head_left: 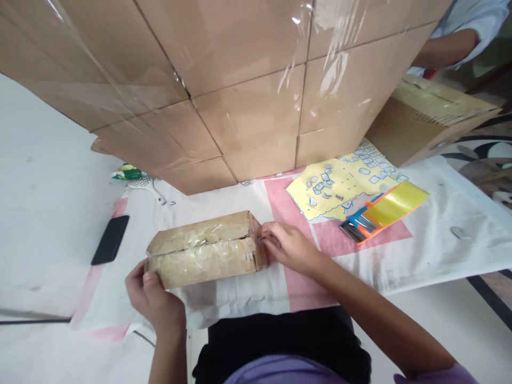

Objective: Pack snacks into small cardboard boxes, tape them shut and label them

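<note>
A long cardboard box (206, 248) covered with clear, shiny tape lies on the cloth before me, its taped seam facing up. My left hand (156, 301) grips the box's left end, thumb on the near side. At the right end, the fingers of my right hand (286, 245) are pinched together against the box's end face. Something small and dark shows at those fingertips, but I cannot make out what it is.
Large stacked cartons (248, 106) under plastic wrap wall off the back. A tape dispenser (370, 218), a yellow sheet (332, 186) with small stickers, a black phone (111, 240) and a white slotted utensil (146, 185) lie around. Behind the right-hand carton (424, 117), another person's arm (448, 49) shows.
</note>
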Motion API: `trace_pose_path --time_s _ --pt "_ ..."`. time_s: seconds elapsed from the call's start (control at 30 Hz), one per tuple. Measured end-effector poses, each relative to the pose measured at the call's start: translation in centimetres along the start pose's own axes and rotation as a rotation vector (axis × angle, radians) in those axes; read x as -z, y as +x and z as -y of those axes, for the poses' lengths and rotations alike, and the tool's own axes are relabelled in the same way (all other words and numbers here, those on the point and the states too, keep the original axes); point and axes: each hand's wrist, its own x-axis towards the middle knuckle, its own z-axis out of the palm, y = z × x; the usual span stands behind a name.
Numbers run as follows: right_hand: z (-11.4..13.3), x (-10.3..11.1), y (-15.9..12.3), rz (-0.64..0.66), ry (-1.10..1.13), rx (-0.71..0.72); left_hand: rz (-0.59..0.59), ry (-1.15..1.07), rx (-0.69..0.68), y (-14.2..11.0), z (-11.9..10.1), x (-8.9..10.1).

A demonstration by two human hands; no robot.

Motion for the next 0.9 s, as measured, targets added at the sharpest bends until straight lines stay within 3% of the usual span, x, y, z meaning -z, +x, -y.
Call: trace_pose_path --time_s 0.2,0.43,0.67,0.9 --pt "-0.7 0.8 -0.1 0.025 0.062 -0.002 -0.040 0.063 0.056 0.2 0.3 -0.4" --pt "-0.6 0.3 0.2 0.122 0.019 0.049 -0.067 0.070 0.055 0.0 0.4 -0.6" --pt "-1.1 0.7 0.0 -0.012 0.056 0.100 -0.078 0.058 0.015 0.0 0.5 -0.8" --pt "-0.6 0.0 0.4 0.105 0.043 0.069 -0.086 0.066 -0.025 0.0 1.1 -0.6"
